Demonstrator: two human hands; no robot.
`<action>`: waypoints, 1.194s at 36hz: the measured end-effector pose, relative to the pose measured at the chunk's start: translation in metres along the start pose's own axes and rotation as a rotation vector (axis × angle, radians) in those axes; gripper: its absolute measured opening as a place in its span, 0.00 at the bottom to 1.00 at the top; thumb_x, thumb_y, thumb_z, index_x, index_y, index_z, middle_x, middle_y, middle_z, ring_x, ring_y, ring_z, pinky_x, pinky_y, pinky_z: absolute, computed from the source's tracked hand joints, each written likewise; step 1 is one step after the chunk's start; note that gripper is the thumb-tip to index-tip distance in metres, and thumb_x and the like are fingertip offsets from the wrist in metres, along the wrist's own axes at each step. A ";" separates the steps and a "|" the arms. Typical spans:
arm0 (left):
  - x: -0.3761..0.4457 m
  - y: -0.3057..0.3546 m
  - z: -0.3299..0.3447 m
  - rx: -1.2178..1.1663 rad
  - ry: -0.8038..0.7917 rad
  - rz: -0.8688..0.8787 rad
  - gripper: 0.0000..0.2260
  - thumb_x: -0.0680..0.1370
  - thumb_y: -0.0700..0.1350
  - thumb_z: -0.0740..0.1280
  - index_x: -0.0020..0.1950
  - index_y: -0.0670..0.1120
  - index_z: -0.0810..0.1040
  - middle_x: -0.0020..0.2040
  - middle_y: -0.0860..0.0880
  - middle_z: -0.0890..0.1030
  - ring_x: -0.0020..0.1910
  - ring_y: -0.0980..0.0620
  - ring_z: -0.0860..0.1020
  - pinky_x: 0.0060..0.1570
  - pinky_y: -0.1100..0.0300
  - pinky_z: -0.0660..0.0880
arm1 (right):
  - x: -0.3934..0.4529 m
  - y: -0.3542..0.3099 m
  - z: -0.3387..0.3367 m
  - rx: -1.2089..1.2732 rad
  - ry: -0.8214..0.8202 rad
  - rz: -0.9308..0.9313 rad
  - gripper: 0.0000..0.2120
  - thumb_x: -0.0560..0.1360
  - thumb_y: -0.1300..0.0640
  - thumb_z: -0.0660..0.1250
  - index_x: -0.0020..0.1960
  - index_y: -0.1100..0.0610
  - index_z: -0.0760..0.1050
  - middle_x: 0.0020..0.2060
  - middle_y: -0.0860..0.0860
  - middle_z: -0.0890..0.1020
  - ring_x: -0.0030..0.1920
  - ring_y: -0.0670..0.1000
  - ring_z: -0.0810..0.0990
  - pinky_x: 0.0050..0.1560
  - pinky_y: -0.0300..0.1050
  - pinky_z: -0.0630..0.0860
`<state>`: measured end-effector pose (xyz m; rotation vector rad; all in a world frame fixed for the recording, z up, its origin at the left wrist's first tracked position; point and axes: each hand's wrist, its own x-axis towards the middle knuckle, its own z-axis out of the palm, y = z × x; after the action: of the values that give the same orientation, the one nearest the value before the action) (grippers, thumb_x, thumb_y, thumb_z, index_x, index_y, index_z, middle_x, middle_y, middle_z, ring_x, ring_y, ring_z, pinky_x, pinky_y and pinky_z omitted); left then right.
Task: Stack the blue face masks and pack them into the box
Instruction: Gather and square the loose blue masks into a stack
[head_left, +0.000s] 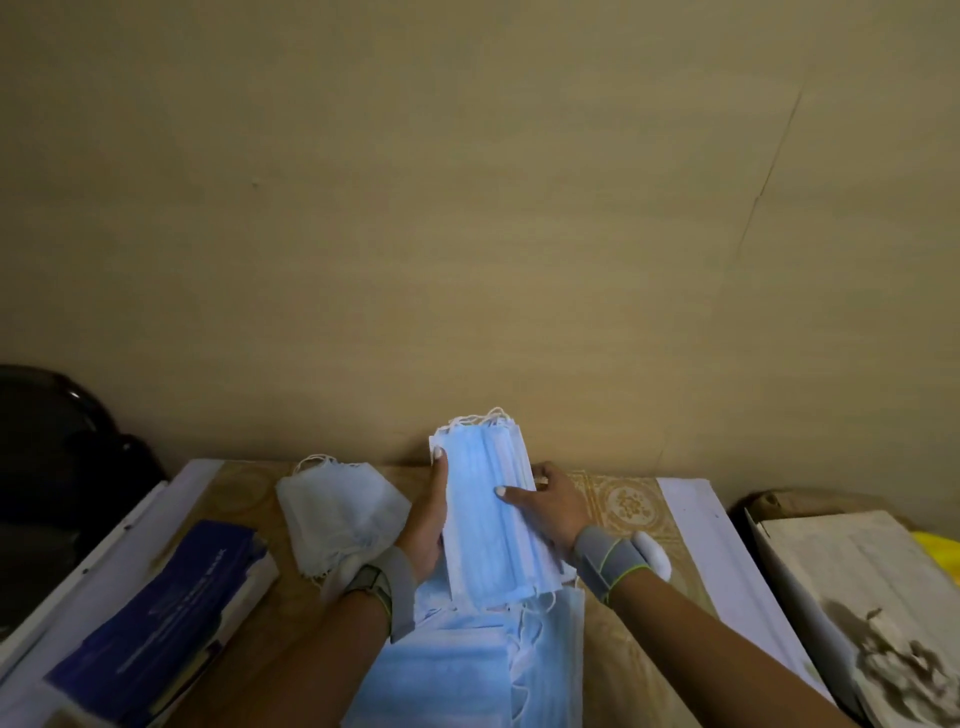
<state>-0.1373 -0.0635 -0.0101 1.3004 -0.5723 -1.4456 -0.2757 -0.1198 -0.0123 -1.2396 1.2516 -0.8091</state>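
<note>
At far left a dark chair (62, 467) stands by the wall, beside a table (623, 613) with a patterned cover. On the table's left part lies a dark blue box (156, 618) with white sides, its long axis slanting away from the viewer. Just right of it is a loose pile of white masks (337, 514), ear loops showing at its far end. The left hand (428, 525), a grey strap at its wrist, grips the left edge of a stack (493, 519) of blue masks, thumb on top near the far corner. The stack is held above the table's middle, over more blue masks (467, 670) spread below. The right hand (550, 506) clasps the stack's right edge, thumb pressed on its top face. At far right sits a worn white board (857, 587).
</note>
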 end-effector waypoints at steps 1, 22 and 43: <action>-0.001 0.000 -0.002 -0.001 0.016 0.015 0.41 0.63 0.74 0.61 0.69 0.50 0.70 0.65 0.45 0.77 0.61 0.45 0.78 0.62 0.46 0.74 | -0.001 -0.002 0.002 -0.015 -0.002 -0.019 0.16 0.66 0.62 0.75 0.47 0.59 0.70 0.40 0.56 0.79 0.37 0.53 0.78 0.37 0.43 0.76; -0.013 0.009 -0.044 0.054 0.024 0.220 0.13 0.75 0.37 0.68 0.59 0.42 0.78 0.59 0.40 0.81 0.58 0.41 0.80 0.61 0.42 0.75 | 0.001 0.000 0.033 -0.082 -0.142 -0.164 0.32 0.64 0.67 0.76 0.61 0.53 0.65 0.51 0.52 0.78 0.52 0.54 0.77 0.45 0.43 0.76; 0.005 -0.008 -0.051 0.121 -0.065 0.199 0.27 0.65 0.34 0.75 0.61 0.46 0.73 0.59 0.42 0.80 0.52 0.48 0.80 0.50 0.56 0.80 | 0.011 0.037 0.044 -0.138 -0.224 -0.085 0.44 0.53 0.59 0.80 0.66 0.56 0.67 0.61 0.53 0.78 0.63 0.54 0.76 0.65 0.54 0.73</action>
<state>-0.0930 -0.0511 -0.0344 1.2555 -0.8197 -1.3086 -0.2372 -0.1126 -0.0558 -1.4607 1.0924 -0.6321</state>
